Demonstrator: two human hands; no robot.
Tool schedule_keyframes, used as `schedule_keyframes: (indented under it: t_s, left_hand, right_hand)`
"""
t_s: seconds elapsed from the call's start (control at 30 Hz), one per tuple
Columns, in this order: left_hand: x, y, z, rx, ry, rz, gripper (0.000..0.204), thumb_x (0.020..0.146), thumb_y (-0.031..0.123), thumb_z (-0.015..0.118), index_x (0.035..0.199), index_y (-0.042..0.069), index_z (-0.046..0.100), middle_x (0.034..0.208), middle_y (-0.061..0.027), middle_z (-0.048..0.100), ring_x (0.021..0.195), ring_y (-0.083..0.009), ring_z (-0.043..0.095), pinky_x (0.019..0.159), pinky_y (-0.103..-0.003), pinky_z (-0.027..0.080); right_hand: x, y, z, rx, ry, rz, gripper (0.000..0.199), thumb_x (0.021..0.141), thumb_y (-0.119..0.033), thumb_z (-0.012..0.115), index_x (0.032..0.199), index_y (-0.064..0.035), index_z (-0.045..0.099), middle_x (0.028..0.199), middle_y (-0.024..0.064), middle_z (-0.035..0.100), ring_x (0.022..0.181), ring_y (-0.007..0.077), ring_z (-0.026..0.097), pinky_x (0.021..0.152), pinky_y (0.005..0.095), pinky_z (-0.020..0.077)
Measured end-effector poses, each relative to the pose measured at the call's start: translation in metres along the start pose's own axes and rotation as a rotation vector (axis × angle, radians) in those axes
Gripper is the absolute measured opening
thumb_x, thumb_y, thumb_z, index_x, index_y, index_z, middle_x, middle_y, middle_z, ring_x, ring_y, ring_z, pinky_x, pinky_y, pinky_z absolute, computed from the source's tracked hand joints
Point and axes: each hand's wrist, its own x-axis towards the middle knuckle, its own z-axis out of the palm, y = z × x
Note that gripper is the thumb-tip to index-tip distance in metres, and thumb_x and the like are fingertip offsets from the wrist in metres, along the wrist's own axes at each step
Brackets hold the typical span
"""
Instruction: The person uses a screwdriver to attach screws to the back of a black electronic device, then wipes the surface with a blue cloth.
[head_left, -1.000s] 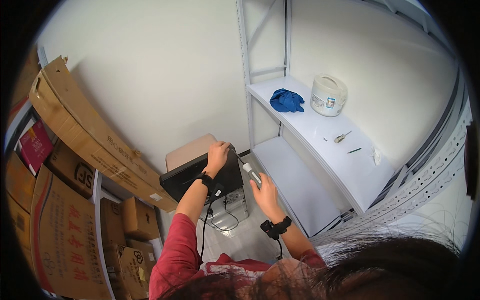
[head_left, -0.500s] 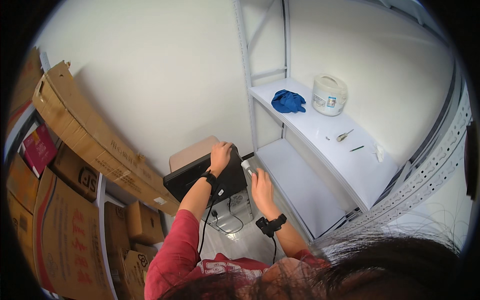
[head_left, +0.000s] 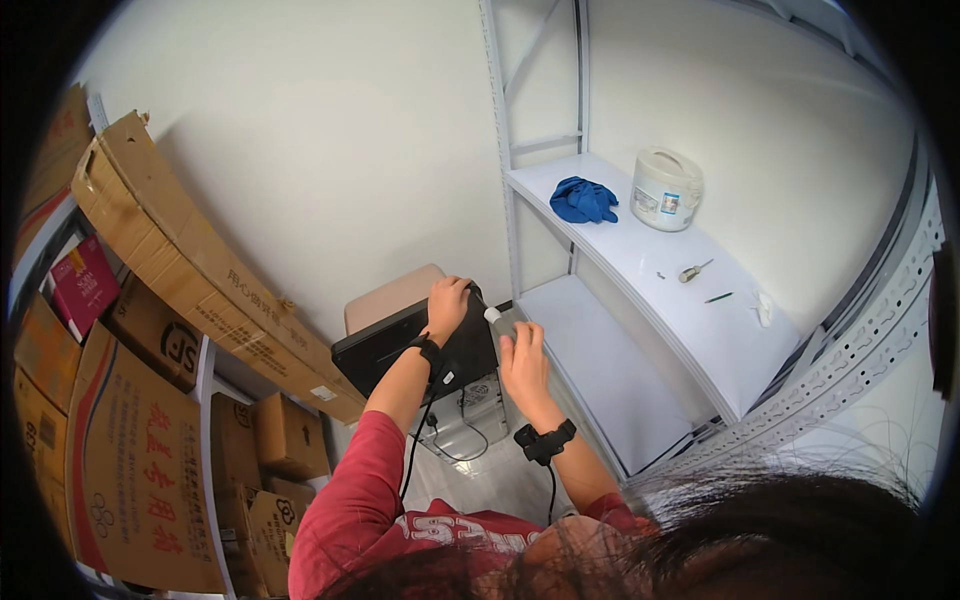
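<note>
Right grip [head_left: 524,362] holds one grey-white tool [head_left: 497,322]; left grip [head_left: 448,303], one black casing [head_left: 388,350].

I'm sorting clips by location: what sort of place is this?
Probably a storeroom: cardboard boxes crowd the left side, and a metal rack on the right holds a rice-cooker-like appliance and a screwdriver.

Two hands [head_left: 448,306] [head_left: 526,368], one held tool [head_left: 499,321], one black box [head_left: 472,352], two wristbands [head_left: 427,349] [head_left: 545,441], one blue cloth [head_left: 584,201].
</note>
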Motion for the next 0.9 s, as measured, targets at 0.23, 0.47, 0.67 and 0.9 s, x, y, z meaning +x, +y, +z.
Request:
schedule_keyframes:
  t_s: [0.23,0.47,0.67,0.9]
  left_hand:
    - [-0.005,-0.002,0.002,0.028,0.012,-0.014,0.019,0.077,0.007,0.062,0.095,0.005,0.068,0.090,-0.0105,0.064,0.084,-0.0313,0.058,0.076,-0.040,0.042]
    - [-0.005,-0.001,0.003,0.032,0.025,-0.002,0.019,0.076,0.007,0.062,0.094,0.006,0.068,0.089,-0.0104,0.063,0.083,-0.0305,0.057,0.076,-0.040,0.041]
    - [-0.005,0.001,0.002,0.045,0.045,0.013,0.019,0.076,0.007,0.063,0.094,0.006,0.067,0.087,-0.0096,0.063,0.082,-0.0298,0.057,0.076,-0.040,0.040]
    - [-0.006,0.003,0.000,0.066,0.029,-0.001,0.019,0.076,0.007,0.062,0.094,0.006,0.067,0.090,-0.0102,0.063,0.084,-0.0306,0.057,0.076,-0.040,0.041]
  right_hand:
    - [0.006,-0.009,-0.017,-0.013,-0.117,-0.085,0.041,0.085,-0.014,0.059,0.120,-0.0006,0.043,0.117,0.0176,0.042,0.083,0.0397,0.060,0.065,0.0429,0.0510]
    - [0.013,-0.012,-0.021,-0.006,-0.222,-0.219,0.043,0.081,-0.007,0.061,0.120,-0.0003,0.043,0.115,0.0174,0.043,0.088,0.0387,0.059,0.070,0.0435,0.0504]
    - [0.015,-0.010,-0.011,-0.127,-0.215,-0.007,0.034,0.083,-0.018,0.063,0.109,-0.0026,0.047,0.102,0.0186,0.052,0.077,0.0389,0.060,0.062,0.0458,0.0486]
    - [0.015,-0.017,-0.018,-0.173,-0.168,-0.130,0.037,0.080,-0.023,0.067,0.104,-0.0041,0.047,0.078,0.0168,0.058,0.064,0.0390,0.060,0.053,0.0458,0.0470]
